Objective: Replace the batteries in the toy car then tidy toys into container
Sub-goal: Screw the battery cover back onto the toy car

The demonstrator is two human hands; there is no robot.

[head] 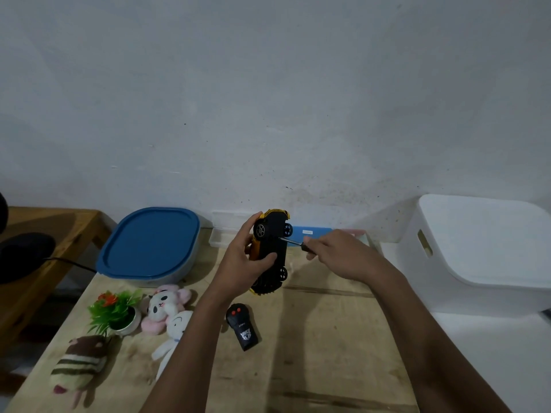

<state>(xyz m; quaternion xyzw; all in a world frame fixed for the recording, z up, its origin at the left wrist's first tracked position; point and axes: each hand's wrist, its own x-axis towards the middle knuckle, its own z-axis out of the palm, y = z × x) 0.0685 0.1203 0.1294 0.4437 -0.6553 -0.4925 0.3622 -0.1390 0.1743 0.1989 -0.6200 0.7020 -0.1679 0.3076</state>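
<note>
My left hand [242,259] grips a yellow and black toy car [272,234], held on end above the wooden table [322,338] with its black underside facing right. In my right hand [337,254] is a screwdriver [293,241]; its metal tip touches the car's underside between the wheels. A black remote control [242,326] with two red buttons lies on the table below the car. A container with a blue lid [149,242] stands shut at the back left. At the table's left lie a pink plush [164,305], a white plush [174,332] and a brown striped plush [80,365].
A small potted plastic plant [117,311] stands beside the plush toys. Behind the car, a clear plastic case [226,231] and a blue flat object [313,232] lie against the wall. A white lidded bin [483,251] stands to the right. A wooden bench [59,234] is at the left.
</note>
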